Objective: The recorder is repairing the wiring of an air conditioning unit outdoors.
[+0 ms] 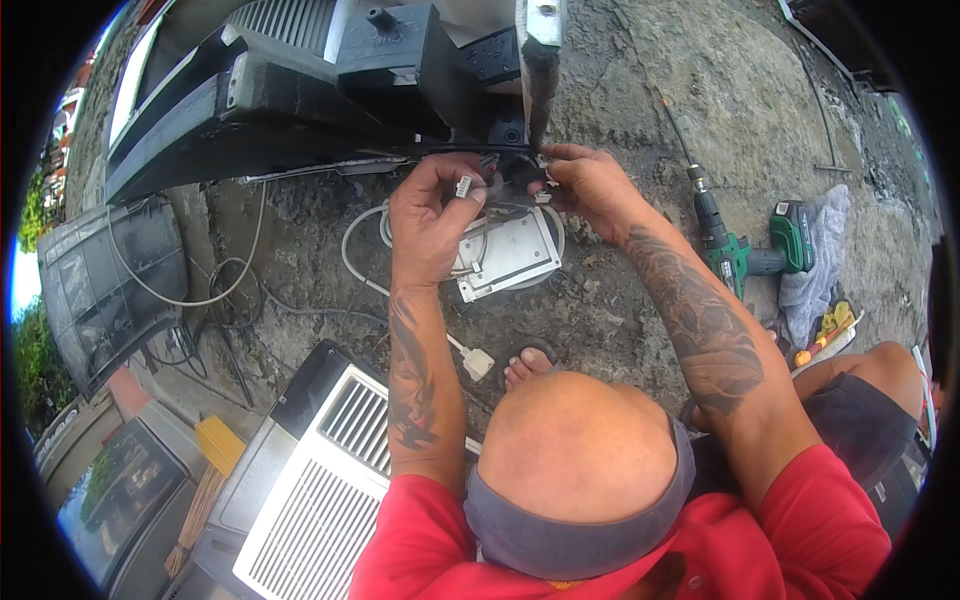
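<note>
Nearest you, your bent knee fills the lower middle of the view, with a white louvred air-conditioner grille (320,490) lying on the ground to its left and your toes just past the knee beside a white plug (478,364) on its cord.

Further out, your left hand (430,220) is curled shut, pinching a small white wire connector (464,186) between thumb and forefinger. Just under it on the rough concrete lies a white rectangular cover plate (510,252) ringed by a loop of white cable.

Your right hand (590,185) reaches in beside the left, fingertips closed on dark wiring and a small connector at the lower edge of the black appliance chassis (300,110). What exactly they grip is too small to tell.

You look to be mid-way through working the wire connectors at the chassis edge. The next move likely calls for a steady pinch and a straight, gentle pull or push along each connector's axis, not on the wires.

Off to your right a green cordless drill (745,250) lies on the ground, well apart, next to a grey rag (815,260).
</note>
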Tool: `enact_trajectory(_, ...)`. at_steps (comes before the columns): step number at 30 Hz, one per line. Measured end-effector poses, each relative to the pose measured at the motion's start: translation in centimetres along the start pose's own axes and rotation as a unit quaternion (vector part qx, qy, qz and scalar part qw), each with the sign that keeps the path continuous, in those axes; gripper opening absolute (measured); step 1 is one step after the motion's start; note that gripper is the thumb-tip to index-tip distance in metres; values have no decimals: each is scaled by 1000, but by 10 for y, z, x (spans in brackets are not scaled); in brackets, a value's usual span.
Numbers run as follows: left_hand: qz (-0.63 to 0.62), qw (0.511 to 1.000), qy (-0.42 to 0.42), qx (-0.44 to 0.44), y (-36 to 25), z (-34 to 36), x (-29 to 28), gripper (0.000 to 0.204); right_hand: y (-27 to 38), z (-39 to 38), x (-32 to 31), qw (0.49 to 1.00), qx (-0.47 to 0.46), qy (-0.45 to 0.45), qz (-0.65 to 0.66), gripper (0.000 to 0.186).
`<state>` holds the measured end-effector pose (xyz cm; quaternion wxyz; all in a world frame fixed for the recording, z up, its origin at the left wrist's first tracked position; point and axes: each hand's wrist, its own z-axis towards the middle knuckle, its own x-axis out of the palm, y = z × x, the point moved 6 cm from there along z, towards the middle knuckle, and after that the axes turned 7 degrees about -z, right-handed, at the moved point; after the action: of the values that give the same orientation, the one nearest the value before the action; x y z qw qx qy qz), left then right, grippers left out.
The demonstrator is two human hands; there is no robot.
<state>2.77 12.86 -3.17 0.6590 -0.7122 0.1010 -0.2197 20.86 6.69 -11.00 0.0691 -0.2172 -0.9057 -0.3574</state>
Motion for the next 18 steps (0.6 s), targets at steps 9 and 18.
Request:
enact_trajectory(9, 190, 981, -36, 12, -13, -8, 7, 11, -3, -14, 12, 990, -46, -52, -121, 52)
enact_trajectory(18, 351, 929, -82, 84, -4, -23, -3, 16, -30, -7, 21, 990, -92, -76, -71, 39)
